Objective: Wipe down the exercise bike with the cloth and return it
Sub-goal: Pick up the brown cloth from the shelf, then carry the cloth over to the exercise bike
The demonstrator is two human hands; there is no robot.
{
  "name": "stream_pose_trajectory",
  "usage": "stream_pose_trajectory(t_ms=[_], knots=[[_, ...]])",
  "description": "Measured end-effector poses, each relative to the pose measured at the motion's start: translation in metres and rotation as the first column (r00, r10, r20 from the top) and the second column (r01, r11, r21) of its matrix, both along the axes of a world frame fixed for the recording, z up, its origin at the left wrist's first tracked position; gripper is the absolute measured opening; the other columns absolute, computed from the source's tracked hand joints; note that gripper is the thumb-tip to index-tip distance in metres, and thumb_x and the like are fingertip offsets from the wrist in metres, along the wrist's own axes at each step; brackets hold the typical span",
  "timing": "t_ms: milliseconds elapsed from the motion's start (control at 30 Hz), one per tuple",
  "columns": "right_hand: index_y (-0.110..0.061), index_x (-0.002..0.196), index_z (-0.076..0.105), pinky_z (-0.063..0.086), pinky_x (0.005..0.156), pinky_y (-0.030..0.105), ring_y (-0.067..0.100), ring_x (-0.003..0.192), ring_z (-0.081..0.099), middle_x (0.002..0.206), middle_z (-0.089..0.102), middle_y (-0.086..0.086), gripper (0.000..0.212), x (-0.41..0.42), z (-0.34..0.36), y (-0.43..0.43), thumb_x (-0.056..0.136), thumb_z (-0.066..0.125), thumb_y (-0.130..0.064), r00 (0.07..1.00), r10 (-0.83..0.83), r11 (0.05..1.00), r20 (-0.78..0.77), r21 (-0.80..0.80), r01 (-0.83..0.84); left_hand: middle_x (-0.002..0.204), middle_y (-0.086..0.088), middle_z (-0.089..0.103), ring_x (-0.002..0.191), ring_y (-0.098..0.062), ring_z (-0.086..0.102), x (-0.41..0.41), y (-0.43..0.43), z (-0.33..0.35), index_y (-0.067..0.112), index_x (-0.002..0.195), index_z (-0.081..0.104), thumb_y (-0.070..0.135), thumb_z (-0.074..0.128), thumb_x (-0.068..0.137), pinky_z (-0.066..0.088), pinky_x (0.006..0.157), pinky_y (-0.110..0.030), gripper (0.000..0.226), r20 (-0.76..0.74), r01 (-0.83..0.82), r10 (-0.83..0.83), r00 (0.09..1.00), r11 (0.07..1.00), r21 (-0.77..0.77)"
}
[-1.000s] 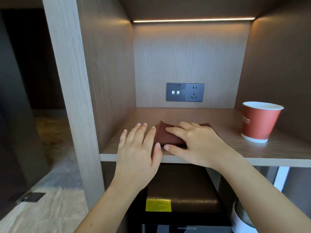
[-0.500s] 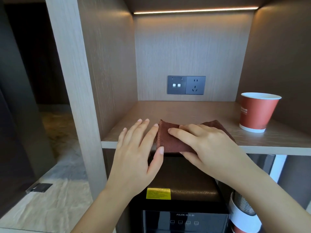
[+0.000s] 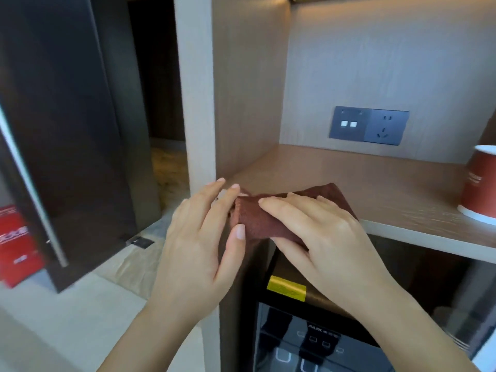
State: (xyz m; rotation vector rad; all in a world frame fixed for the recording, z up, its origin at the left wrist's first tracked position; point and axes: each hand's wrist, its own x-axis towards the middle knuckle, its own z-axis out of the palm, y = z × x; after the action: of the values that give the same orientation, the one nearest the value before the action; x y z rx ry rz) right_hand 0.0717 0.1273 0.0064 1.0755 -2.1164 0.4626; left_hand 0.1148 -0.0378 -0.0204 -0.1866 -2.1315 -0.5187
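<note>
A folded brown cloth [image 3: 257, 224] hangs over the front edge of the wooden shelf [image 3: 402, 202], near its left end. My right hand [image 3: 322, 237] grips the cloth, fingers laid over its top and thumb tucked under it. My left hand [image 3: 198, 251] is at the cloth's left end with straight fingers, and its thumb touches the cloth's front. The exercise bike is not in view.
A red paper cup [image 3: 480, 183] stands on the shelf at the right. A grey switch and socket plate [image 3: 369, 126] sits on the back wall. Below the shelf is a black mini fridge [image 3: 308, 331]. A dark door [image 3: 67, 130] and a red box [image 3: 16, 242] are to the left.
The view has swung left and closer. The cloth has slid from the shelf to its front edge, my right thumb now under it. My left thumb has come against its end.
</note>
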Motion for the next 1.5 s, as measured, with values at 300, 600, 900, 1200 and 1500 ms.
stream_pose_trajectory(t_ms=[300, 600, 900, 1200, 1500], knots=[[-0.040, 0.116, 0.048, 0.045, 0.080, 0.009, -0.005, 0.094, 0.060, 0.105, 0.064, -0.019, 0.031, 0.029, -0.027, -0.071, 0.088, 0.056, -0.031, 0.747, 0.510, 0.860, 0.427, -0.279, -0.427, 0.132, -0.009, 0.050, 0.128, -0.022, 0.040, 0.072, -0.043, -0.008, 0.009, 0.128, 0.051, 0.034, 0.032, 0.091, 0.036, 0.101, -0.052, 0.048, 0.041, -0.277, 0.277, 0.960, 0.961, 0.001], [-0.042, 0.113, 0.050, 0.042, 0.080, 0.008, -0.006, 0.095, 0.059, 0.102, 0.065, -0.023, 0.036, 0.092, -0.055, -0.185, 0.086, 0.060, -0.019, 0.585, 0.617, 0.781, 0.526, -0.317, -0.538, 0.126, -0.013, 0.055, 0.120, -0.029, 0.048, 0.179, -0.124, -0.033, 0.005, 0.123, 0.055, 0.034, 0.034, 0.090, 0.035, 0.099, -0.041, 0.049, 0.144, -0.604, 0.603, 0.784, 0.796, -0.046], [-0.036, 0.118, 0.051, 0.041, 0.079, 0.003, -0.004, 0.095, 0.057, 0.102, 0.065, -0.021, 0.034, 0.225, -0.076, -0.315, 0.087, 0.060, -0.024, 0.420, 0.696, 0.625, 0.583, -0.203, -0.753, 0.120, -0.016, 0.060, 0.114, -0.034, 0.054, 0.342, -0.204, -0.059, 0.004, 0.117, 0.059, 0.034, 0.037, 0.088, 0.039, 0.095, -0.052, 0.047, 0.219, -0.875, 0.880, 0.421, 0.457, -0.157], [-0.041, 0.113, 0.050, 0.042, 0.068, 0.003, -0.003, 0.076, 0.061, 0.091, 0.066, -0.022, 0.032, 0.394, -0.105, -0.422, 0.086, 0.061, -0.027, 0.193, 0.719, 0.418, 0.668, -0.193, -0.888, 0.120, -0.016, 0.061, 0.115, -0.035, 0.054, 0.522, -0.246, -0.089, 0.005, 0.118, 0.058, 0.035, 0.034, 0.089, 0.038, 0.094, -0.055, 0.049, 0.312, -0.983, 0.949, 0.050, 0.103, -0.154], [-0.035, 0.110, 0.053, 0.036, 0.055, 0.000, -0.011, 0.055, 0.051, 0.064, 0.054, -0.022, 0.029, 0.522, -0.138, -0.498, 0.085, 0.063, -0.024, 0.068, 0.693, 0.267, 0.717, -0.168, -0.949, 0.120, -0.016, 0.061, 0.115, -0.035, 0.054, 0.638, -0.275, -0.118, 0.005, 0.116, 0.060, 0.034, 0.037, 0.087, 0.041, 0.092, -0.054, 0.047, 0.344, -0.975, 0.917, -0.200, -0.150, -0.165]])
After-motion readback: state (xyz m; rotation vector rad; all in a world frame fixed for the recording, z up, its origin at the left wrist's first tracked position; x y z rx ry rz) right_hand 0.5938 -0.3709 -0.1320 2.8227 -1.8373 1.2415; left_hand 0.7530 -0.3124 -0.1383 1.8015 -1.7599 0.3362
